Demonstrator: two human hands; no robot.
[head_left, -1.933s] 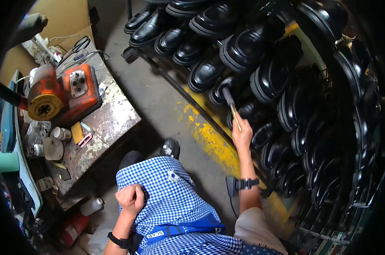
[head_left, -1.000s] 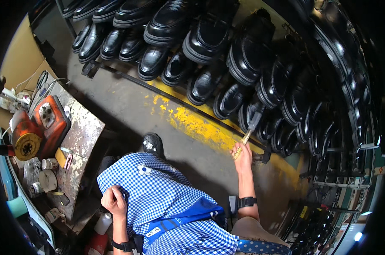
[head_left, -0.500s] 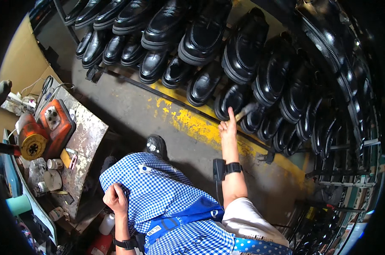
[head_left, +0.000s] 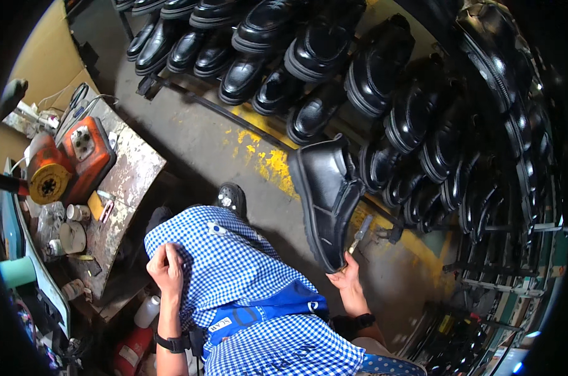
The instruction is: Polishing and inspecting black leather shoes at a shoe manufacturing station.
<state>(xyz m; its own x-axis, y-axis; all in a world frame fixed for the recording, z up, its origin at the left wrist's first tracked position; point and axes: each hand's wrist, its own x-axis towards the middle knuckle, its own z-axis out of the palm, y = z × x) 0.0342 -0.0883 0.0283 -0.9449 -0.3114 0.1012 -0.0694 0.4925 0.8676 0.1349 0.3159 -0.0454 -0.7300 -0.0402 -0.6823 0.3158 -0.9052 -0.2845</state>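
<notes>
Your right hand is closed around the toe of a black boot, with a brush held in the same grip. The boot runs from your fingers toward eleven o'clock, toe end nearest you, its ridged sole facing nine o'clock and its opening facing one o'clock. The brush head points to one o'clock, just beside the boot.

At nine o'clock from there, well apart, your left hand is curled into a fist by the edge of your blue checked apron; whether anything sits inside it, you cannot tell from here. A black band circles that wrist.

Beyond the boot, from eleven around to two o'clock, black shoes stand in rows on a rack. The boot hides part of it. Worn yellow paint marks the floor along its lower rail. Toward ten o'clock is your dark clog, and farther out that way the bench, its top patchy and worn. On it are an orange machine, a white cup and a pink tool.
</notes>
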